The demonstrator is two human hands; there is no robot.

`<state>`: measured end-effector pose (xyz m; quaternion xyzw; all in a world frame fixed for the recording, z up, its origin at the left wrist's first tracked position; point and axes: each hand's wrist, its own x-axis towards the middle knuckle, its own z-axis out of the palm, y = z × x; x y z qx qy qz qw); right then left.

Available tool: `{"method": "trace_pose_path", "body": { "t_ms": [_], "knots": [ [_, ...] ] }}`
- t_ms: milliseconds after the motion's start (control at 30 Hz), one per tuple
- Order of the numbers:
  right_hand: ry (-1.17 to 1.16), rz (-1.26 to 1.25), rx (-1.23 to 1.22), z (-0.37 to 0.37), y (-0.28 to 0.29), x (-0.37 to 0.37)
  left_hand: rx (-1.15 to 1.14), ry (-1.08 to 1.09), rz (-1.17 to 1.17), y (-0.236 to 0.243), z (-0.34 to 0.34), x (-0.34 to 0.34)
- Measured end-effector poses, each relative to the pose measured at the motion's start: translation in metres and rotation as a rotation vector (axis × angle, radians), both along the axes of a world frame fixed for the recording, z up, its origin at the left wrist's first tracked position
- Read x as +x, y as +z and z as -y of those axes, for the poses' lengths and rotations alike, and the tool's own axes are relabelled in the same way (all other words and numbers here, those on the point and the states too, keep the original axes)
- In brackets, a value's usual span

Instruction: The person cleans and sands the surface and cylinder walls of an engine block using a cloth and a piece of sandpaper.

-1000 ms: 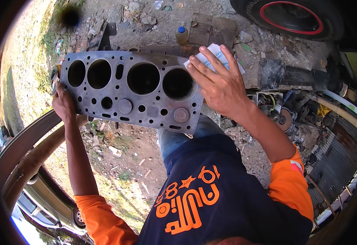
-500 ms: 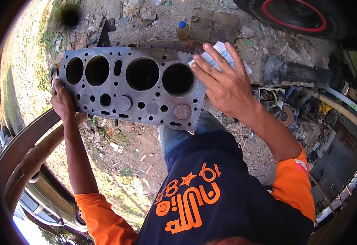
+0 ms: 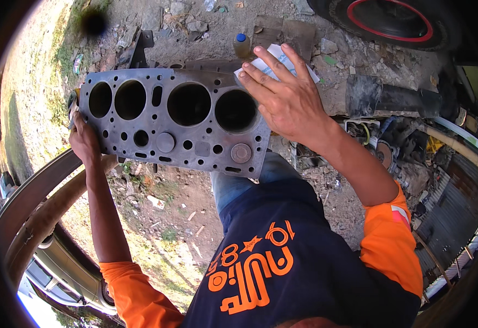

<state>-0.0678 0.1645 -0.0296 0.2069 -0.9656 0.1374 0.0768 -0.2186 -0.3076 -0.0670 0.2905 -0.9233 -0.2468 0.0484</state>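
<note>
Grey steel fills the middle of my view: a flat engine head gasket plate (image 3: 173, 123) with four big round bores and many small holes, held up in the air before me above the dirt ground (image 3: 157, 208). At about one o'clock a black tyre with a red rim line (image 3: 386, 22) lies on the rubble. At eight o'clock the curved edge of a car body (image 3: 36, 202) sweeps past. My right hand (image 3: 288, 101) sits at the plate's three o'clock end, fingers (image 3: 271, 60) spread flat, pressing a folded white cloth or paper (image 3: 282, 57) against the upper corner. My left hand (image 3: 84, 143) grips the nine o'clock end, fingers curled round the edge, mostly hidden behind it. At twelve o'clock, just beyond the plate, stands a small bottle with a blue cap (image 3: 241, 45).
</note>
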Motion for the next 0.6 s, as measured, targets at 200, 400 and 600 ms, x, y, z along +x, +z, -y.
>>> {"method": "trace_pose_path", "body": {
  "t_ms": [200,400,600],
  "knots": [
    [-0.037,0.026,0.048,-0.010,0.010,0.026,0.012,-0.035,0.001,-0.003,0.002,0.000],
    [-0.015,-0.024,0.032,0.001,-0.001,0.010,-0.010,-0.018,0.001,0.000,0.000,0.004],
    [-0.019,-0.023,0.039,0.008,0.002,0.005,-0.043,0.007,0.081,-0.001,0.007,-0.003]
  ]
}}
